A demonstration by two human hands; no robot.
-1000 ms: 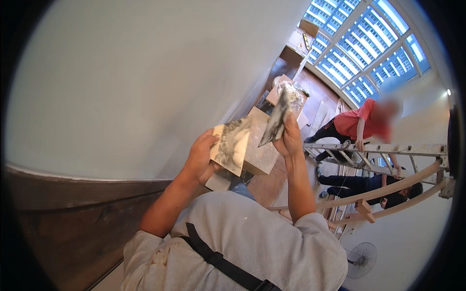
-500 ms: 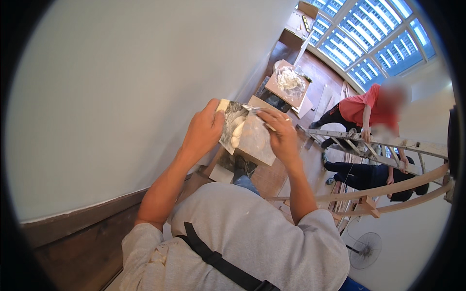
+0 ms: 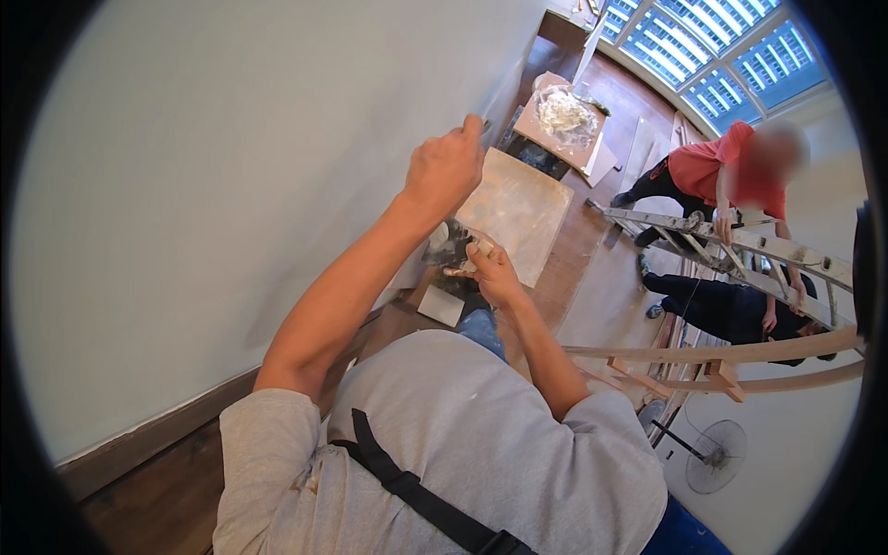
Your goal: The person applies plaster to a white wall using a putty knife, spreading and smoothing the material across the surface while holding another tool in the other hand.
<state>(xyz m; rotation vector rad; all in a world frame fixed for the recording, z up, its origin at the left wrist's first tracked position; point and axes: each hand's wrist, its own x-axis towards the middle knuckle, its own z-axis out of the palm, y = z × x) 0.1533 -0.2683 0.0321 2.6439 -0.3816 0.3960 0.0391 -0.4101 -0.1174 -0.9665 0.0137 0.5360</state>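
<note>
My left hand (image 3: 446, 173) is closed, raised in front of the grey wall (image 3: 231, 185). A small dark end shows by its fingers, but the hand hides the rest of what it grips. Lower and closer to my body, my right hand (image 3: 497, 276) is wrapped round the pale handle of a putty knife (image 3: 455, 242). White putty (image 3: 437, 235) sits on the knife's dark blade, and some pale smears show by my fingers. Just beyond my right hand lies a square, dusty board (image 3: 527, 208).
Ahead, a board (image 3: 534, 129) carries a heap of white putty (image 3: 566, 113). To the right, a person in red (image 3: 703, 166) and another in dark clothes (image 3: 712, 310) hold a ladder (image 3: 740, 242). Curved wooden rails (image 3: 786, 349) and a fan (image 3: 717, 456) are nearer.
My left hand has moved forward and up along the wall. My right hand has come down and back toward my body. The two hands, earlier level with each other, are now apart.
</note>
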